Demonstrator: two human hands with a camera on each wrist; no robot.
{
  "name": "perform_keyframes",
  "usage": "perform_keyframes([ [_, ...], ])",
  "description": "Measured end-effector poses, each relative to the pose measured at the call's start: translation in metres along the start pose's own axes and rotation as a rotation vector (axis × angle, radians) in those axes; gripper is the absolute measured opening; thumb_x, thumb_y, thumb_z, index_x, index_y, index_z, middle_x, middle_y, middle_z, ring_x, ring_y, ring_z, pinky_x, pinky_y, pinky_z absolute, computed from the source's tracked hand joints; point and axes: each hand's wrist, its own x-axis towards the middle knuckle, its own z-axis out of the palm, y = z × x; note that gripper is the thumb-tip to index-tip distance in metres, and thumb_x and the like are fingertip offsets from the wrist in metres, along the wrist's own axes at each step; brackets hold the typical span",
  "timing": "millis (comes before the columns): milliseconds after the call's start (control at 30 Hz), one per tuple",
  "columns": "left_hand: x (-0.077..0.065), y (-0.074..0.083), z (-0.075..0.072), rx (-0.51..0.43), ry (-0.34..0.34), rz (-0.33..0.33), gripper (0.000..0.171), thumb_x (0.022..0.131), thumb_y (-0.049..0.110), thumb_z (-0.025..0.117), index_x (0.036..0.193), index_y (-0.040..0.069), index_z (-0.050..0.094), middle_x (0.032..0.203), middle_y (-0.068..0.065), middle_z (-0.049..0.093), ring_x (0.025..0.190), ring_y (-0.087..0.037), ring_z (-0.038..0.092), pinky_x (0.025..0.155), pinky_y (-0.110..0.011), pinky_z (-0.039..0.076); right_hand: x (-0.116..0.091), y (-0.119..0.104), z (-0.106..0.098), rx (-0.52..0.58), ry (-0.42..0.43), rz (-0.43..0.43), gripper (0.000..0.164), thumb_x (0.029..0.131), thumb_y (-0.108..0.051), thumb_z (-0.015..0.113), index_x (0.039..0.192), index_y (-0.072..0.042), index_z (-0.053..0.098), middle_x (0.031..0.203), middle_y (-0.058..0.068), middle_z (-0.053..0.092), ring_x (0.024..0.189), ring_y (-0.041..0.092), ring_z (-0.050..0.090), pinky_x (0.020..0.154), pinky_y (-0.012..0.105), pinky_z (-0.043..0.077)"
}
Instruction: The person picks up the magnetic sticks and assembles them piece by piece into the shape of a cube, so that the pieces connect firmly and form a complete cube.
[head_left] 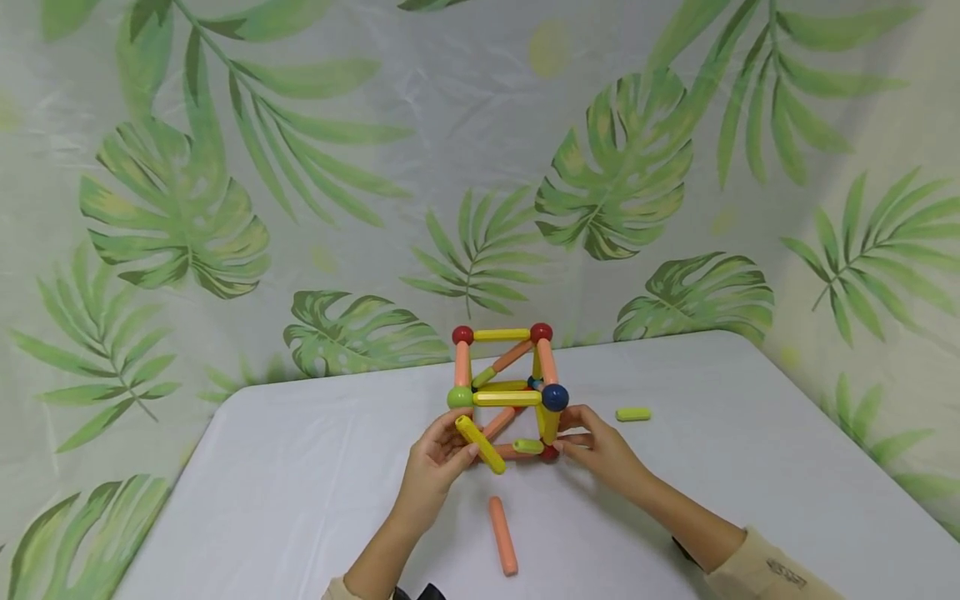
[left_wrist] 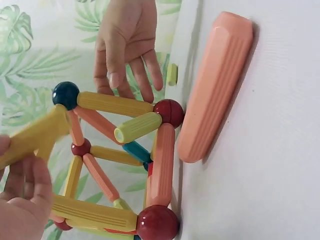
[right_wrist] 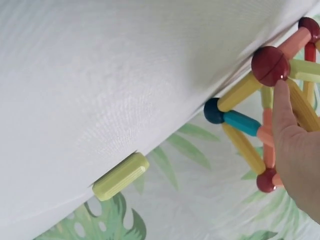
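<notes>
Head view, left to right. Your left hand (head_left: 435, 462) is at the near left corner of the cube frame (head_left: 506, 392), its fingers (head_left: 459, 454) curled round a yellow rod (head_left: 481, 444) — the rod slants down to the right, its upper end close under the green ball (head_left: 459, 397); whether that end touches the frame cannot be told. In the left wrist view the same rod (left_wrist: 35, 140) runs from your fingers (left_wrist: 27, 187) up toward the dark blue ball (left_wrist: 65, 95).

The frame stands on the white bench (head_left: 300, 492), just past both hands. It is built of yellow, orange and green rods joined at balls: two red balls (head_left: 462, 335) on the far top corners, the green ball and a dark blue ball (head_left: 555, 397) on the near top corners, one red ball (head_left: 550, 453) at the near bottom right. A short green rod (head_left: 528, 447) juts from that bottom corner toward your left hand.

A loose orange rod (head_left: 503, 535) lies flat on the bench nearer to you, apart from the frame.

Your right hand (head_left: 600, 446) is at the frame's near right edge, fingers (head_left: 572, 417) loosely extended and gripping nothing — the fingertips rest against the lower right corner; in the right wrist view one fingertip (right_wrist: 281, 95) touches a red ball (right_wrist: 270, 65).

Further right, a short green rod (head_left: 633, 414) lies alone on the bench, near that hand but not touching it.
</notes>
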Motion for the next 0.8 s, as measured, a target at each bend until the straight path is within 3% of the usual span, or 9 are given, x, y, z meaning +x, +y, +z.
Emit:
perform_keyframes([
  [233, 0.000, 0.013, 0.015, 0.363, -0.064, 0.107, 0.045, 0.087, -0.001, 0.055, 0.130, 0.002, 0.044, 0.108, -0.014, 0.053, 0.088, -0.027, 0.056, 0.070, -0.029, 0.050, 0.002, -0.007, 0.002, 0.026, 0.057, 0.076, 0.030, 0.086, -0.007, 0.060, 0.112, 0.000, 0.048, 0.103, 0.017, 0.053, 0.083, 0.030, 0.062, 0.071, 0.027, 0.050],
  [333, 0.004, 0.001, 0.018, 0.428, -0.097, 0.099, 0.046, 0.086, 0.000, 0.057, 0.130, 0.005, 0.042, 0.106, -0.014, 0.056, 0.085, -0.024, 0.058, 0.066, -0.028, 0.050, 0.003, -0.014, 0.003, 0.036, 0.075, 0.078, 0.026, 0.086, -0.001, 0.058, 0.110, 0.003, 0.049, 0.101, 0.019, 0.053, 0.081, 0.034, 0.061, 0.069, 0.032, 0.051],
  [500, 0.011, -0.021, 0.016, 0.552, -0.112, 0.053, 0.035, 0.086, 0.009, 0.061, 0.120, 0.010, 0.051, 0.102, -0.005, 0.061, 0.080, -0.015, 0.058, 0.065, -0.023, 0.049, 0.002, -0.034, 0.004, 0.034, 0.088, 0.063, 0.022, 0.086, 0.005, 0.055, 0.107, 0.008, 0.049, 0.099, 0.024, 0.052, 0.081, 0.042, 0.059, 0.068, 0.042, 0.050],
  [633, 0.012, -0.023, 0.017, 0.657, -0.073, 0.034, 0.024, 0.082, 0.012, 0.066, 0.105, 0.009, 0.061, 0.092, 0.002, 0.062, 0.078, -0.011, 0.056, 0.066, -0.022, 0.048, 0.001, -0.040, 0.003, 0.030, 0.082, 0.067, 0.022, 0.086, 0.005, 0.055, 0.107, 0.008, 0.048, 0.099, 0.024, 0.052, 0.081, 0.043, 0.059, 0.068, 0.044, 0.050],
  [800, 0.016, -0.021, 0.017, 0.843, -0.100, 0.097, 0.018, 0.078, 0.013, 0.071, 0.095, 0.009, 0.069, 0.092, 0.001, 0.062, 0.084, -0.013, 0.058, 0.073, -0.028, 0.048, 0.000, -0.037, 0.003, 0.026, 0.083, 0.064, 0.022, 0.086, 0.005, 0.055, 0.107, 0.008, 0.049, 0.098, 0.024, 0.052, 0.080, 0.042, 0.059, 0.067, 0.043, 0.050],
])
